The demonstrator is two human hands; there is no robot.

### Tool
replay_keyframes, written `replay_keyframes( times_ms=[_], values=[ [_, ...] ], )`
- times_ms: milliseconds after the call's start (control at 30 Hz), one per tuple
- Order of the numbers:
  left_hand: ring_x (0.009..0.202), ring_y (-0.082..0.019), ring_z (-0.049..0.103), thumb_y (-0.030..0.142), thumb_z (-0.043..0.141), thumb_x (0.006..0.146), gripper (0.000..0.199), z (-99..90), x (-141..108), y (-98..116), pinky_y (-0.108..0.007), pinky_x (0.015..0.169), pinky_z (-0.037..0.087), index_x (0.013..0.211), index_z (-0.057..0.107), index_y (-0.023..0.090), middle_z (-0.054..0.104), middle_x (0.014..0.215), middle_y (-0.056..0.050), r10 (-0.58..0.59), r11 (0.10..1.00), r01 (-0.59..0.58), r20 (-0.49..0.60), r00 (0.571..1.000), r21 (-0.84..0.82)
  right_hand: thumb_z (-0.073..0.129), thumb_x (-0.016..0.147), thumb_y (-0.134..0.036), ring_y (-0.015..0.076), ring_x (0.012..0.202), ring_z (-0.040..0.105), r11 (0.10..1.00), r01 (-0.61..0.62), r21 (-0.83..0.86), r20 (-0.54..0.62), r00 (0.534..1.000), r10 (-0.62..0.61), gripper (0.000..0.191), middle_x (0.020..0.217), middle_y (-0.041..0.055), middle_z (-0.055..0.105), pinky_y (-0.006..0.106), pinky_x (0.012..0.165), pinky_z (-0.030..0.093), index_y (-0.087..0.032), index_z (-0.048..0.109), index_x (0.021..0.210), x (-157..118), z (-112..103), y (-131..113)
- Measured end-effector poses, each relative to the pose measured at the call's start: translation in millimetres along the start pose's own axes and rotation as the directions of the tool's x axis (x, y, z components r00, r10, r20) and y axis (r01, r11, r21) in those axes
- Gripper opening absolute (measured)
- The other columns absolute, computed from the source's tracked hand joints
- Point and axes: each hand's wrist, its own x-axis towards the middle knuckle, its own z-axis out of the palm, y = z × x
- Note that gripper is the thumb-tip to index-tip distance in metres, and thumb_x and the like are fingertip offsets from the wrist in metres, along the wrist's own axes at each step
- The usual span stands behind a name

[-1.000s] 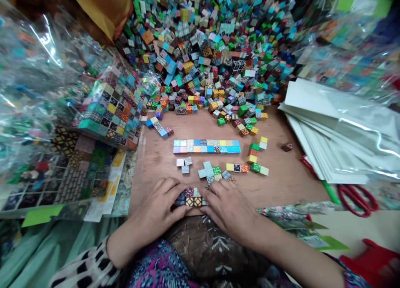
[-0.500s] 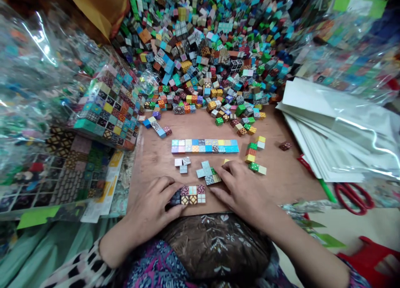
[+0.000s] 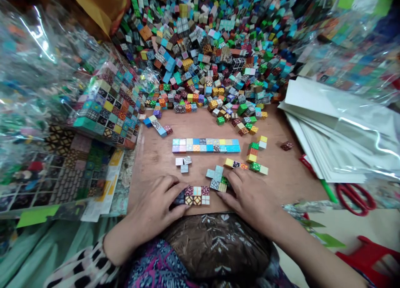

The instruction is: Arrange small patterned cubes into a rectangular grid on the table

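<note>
Thumb and fingers of my left hand (image 3: 159,198) close round the left end of a short double row of patterned cubes (image 3: 197,195) lying on the wooden board. My right hand (image 3: 250,192) pinches a small cluster of pale blue, grey and green cubes (image 3: 216,179), just up and right of that row. Beyond them lies a long double row of cubes (image 3: 206,146). Between, on the left, sit a few grey and white cubes (image 3: 183,164). A strip with a yellow cube (image 3: 229,162) lies behind my right fingers, partly hidden by them.
A large heap of mixed cubes (image 3: 206,50) fills the back. A bagged cube block (image 3: 108,109) stands left. At right are white sheets (image 3: 315,134), red-handled scissors (image 3: 355,199) and a green pen (image 3: 327,191). Loose green, red and yellow cubes (image 3: 253,152) lie near my right hand.
My right hand has moved slightly right and nearer, turning the small cluster and drawing it with it. The short double row and my left hand have shifted a little right.
</note>
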Motion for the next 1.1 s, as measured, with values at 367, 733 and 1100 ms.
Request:
replay_keyframes(
  times_ms=[367,733,1100],
  values=[
    [0.097,-0.025,0.056,0.04,0.058,0.091,0.036,-1.6,-1,-2,-0.043,0.083,0.05,0.12,0.056,0.02,0.059,0.107,-0.008,-0.019,1.0,0.019,-0.014,1.0,0.019,0.055,0.09,-0.028,0.0295,0.098,0.062,0.998,0.05,0.031,-0.02,0.999,-0.05,0.027,0.106,0.0148,0.066,0.047,0.085,0.05,-0.014,0.061,0.113,-5,0,5],
    [0.097,-0.027,0.054,0.048,0.063,0.086,0.049,-0.9,-1,-2,-0.042,0.081,0.048,0.129,0.057,0.024,0.058,0.108,-0.009,0.009,0.996,-0.008,-0.015,1.0,0.087,0.058,0.091,-0.04,0.0318,0.098,0.053,0.998,0.046,-0.052,-0.098,0.994,-0.051,0.039,0.111,0.0147,0.06,0.045,0.081,0.044,-0.016,0.058,0.122,-3,-11,-6],
    [0.092,-0.026,0.052,0.045,0.063,0.086,0.037,0.0,-3,-3,-0.04,0.077,0.047,0.119,0.063,0.027,0.058,0.103,-0.008,-0.021,0.989,0.027,-0.037,0.999,0.147,0.047,0.097,-0.02,0.0251,0.099,0.053,0.969,0.245,0.035,-0.02,0.97,-0.244,0.028,0.114,0.0103,0.064,0.037,0.08,0.04,-0.015,0.061,0.121,72,-8,-37]
  ],
)
